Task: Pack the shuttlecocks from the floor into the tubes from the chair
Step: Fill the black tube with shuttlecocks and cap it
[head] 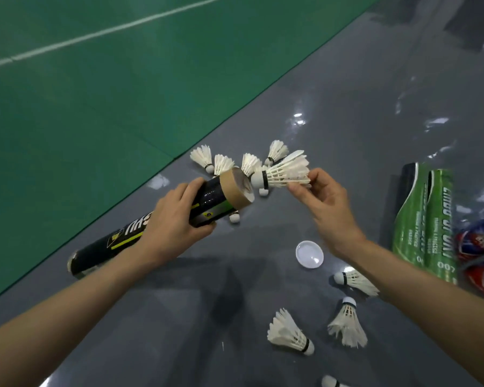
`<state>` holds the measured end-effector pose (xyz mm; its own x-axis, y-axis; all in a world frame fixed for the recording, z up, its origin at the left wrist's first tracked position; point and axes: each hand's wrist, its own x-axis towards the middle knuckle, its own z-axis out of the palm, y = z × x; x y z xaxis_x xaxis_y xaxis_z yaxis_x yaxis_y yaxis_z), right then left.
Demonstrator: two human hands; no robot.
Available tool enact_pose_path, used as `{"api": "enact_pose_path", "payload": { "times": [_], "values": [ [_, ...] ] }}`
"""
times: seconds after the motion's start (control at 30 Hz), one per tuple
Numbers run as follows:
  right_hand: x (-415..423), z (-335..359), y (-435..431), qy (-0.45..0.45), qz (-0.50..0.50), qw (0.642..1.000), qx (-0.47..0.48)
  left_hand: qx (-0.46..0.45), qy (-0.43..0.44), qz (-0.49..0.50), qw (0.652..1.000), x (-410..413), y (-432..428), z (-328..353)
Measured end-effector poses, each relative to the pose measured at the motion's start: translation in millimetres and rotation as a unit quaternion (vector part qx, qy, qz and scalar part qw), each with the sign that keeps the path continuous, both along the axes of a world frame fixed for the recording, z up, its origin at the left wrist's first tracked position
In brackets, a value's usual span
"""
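The left hand (pixel 176 219) wraps the black tube (pixel 162 219) and tilts its open mouth toward the right hand (pixel 323 203), which pinches a shuttlecock (pixel 284 173) by its feathers — cork first, just at the rim, so it slides in. More shuttlecocks (pixel 289 332) and a white cap (pixel 310 254) lie on the grey floor (pixel 347 121).

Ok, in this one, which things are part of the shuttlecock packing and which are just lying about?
Part of the job:
- black tube, gripped by the left hand
- shuttlecock, pinched by the right hand at the tube's open end
- loose shuttlecocks on the floor
- green tubes
- white cap

Lying about:
- red and blue item at the right edge, possibly shoes
- green court mat
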<state>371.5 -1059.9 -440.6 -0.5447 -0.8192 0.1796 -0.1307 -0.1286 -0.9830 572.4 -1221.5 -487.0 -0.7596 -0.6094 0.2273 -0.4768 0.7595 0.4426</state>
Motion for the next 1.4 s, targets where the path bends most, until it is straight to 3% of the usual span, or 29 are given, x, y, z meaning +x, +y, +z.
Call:
{"api": "enact_pose_path", "payload": {
  "times": [0.13, 0.27, 0.37, 0.5, 0.6, 0.73, 0.8, 0.9, 0.97, 1.0, 1.07, 1.13, 1.17, 1.33, 1.4],
  "values": [
    [8, -3, -9, 0.093, 0.05, 0.994, 0.03, -0.028, 0.058, -0.038, 0.997, -11, 4, 8],
    [20, -3, -10, 0.244, 0.111, 0.961, 0.066, -0.046, 0.062, -0.049, 0.996, -13, 9, 7],
    [20, 2, -8, 0.261, 0.217, 0.932, 0.129, -0.054, 0.042, -0.066, 0.995, -11, 11, 3],
    [4, -7, -14, 0.12, 0.269, 0.92, 0.257, -0.067, 0.044, -0.084, 0.993, -14, 16, -4],
    [-4, -23, -24, -0.006, 0.243, 0.922, 0.303, -0.074, 0.013, -0.112, 0.991, -21, 26, -11],
    [-13, -28, -8, -0.126, 0.302, 0.893, 0.31, -0.07, -0.042, -0.131, 0.988, -32, 34, -22],
    [-18, -41, -9, -0.148, 0.226, 0.921, 0.281, -0.057, -0.06, -0.118, 0.99, -40, 34, -26],
    [-33, -60, -10, -0.167, -0.024, 0.968, 0.187, -0.047, -0.074, -0.093, 0.992, -48, 34, -30],
    [-54, -78, 0, -0.052, -0.121, 0.97, 0.207, -0.049, -0.067, -0.082, 0.993, -48, 32, -31],
    [-64, -87, 7, 0.058, -0.104, 0.953, 0.278, -0.051, -0.062, -0.08, 0.994, -47, 32, -32],
    [-77, -113, 20, 0.227, 0.026, 0.86, 0.456, -0.052, -0.058, -0.083, 0.993, -46, 33, -32],
    [-76, -134, 30, 0.281, 0.123, 0.778, 0.549, -0.054, -0.054, -0.085, 0.993, -45, 34, -31],
    [-73, -141, 32, 0.301, 0.144, 0.762, 0.555, -0.053, -0.052, -0.084, 0.994, -44, 34, -30],
    [-71, -156, 35, 0.348, 0.112, 0.777, 0.513, -0.051, -0.038, -0.07, 0.996, -42, 33, -24],
    [-75, -141, 26, 0.292, 0.049, 0.847, 0.442, -0.047, -0.03, -0.055, 0.997, -42, 29, -21]
  ]
}}
